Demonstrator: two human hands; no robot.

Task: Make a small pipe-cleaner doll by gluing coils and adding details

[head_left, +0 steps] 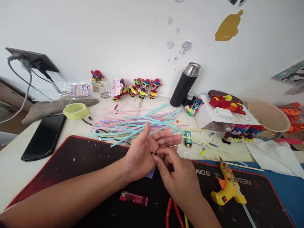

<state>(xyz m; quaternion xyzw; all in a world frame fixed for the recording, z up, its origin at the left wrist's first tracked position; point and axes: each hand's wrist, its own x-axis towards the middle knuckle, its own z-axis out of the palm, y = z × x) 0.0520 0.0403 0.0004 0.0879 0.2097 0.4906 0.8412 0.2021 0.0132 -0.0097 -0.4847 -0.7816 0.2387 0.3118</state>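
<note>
Palm up and fingers spread, my left hand (144,152) is above the black desk mat (102,193). Two tiny black beads (152,153) lie on its palm. My right hand (177,169) reaches over that palm, its thumb and index fingertips pinched together beside one of the beads. Whether anything is between those fingertips is too small to tell. Below the hands, a pink lighter (134,199) rests on the mat. Behind them, pastel fuzzy stems (133,125) lie in a loose pile on the white table.
A yellow glue gun (229,186) lies on the mat at the right. Red-handled pliers (168,212) are partly under my right forearm. At the left is a black phone (44,137). Toward the wall stand a black thermos (185,85) and several small dolls (143,88).
</note>
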